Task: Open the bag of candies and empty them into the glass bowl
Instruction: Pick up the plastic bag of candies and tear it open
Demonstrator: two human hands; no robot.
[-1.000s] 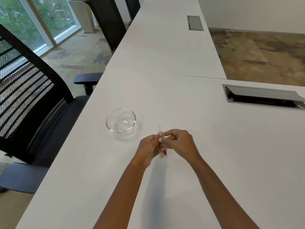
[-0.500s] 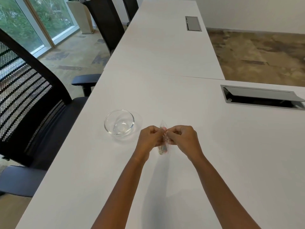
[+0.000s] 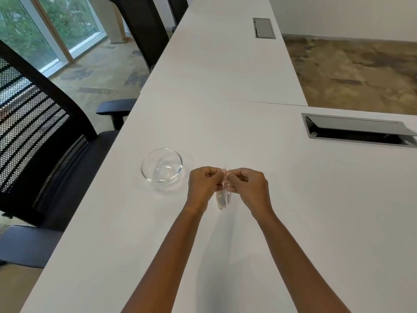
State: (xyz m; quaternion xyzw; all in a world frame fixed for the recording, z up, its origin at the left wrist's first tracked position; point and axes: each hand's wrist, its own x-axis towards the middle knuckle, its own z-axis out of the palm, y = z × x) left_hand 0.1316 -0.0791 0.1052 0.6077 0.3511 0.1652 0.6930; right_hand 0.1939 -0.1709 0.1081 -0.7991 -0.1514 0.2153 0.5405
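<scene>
Between the two hands, a small clear bag of candies (image 3: 223, 195) is hanging edge-on to the camera, its long axis running upright from the pinched top seam down to a bulging bottom where the candies are showing only as a dim blur. Both sets of fingers are closing tightly on that top edge: the left hand (image 3: 203, 186) is gripping one wall of the film and the right hand (image 3: 249, 188) is gripping the other, knuckles nearly touching across the seam. Just off to the left of the bag, and nearer the left hand, the glass bowl (image 3: 161, 166) is standing empty on the white table (image 3: 293, 199), clear of both wrists. Judging by the grip, the opening step is under way and the seam appears not yet parted; the coming pull is likely going sideways, hands drawing apart, before the mouth gets tipped leftward over the bowl. A black mesh chair (image 3: 40, 136) is sitting beyond the table's left edge.
</scene>
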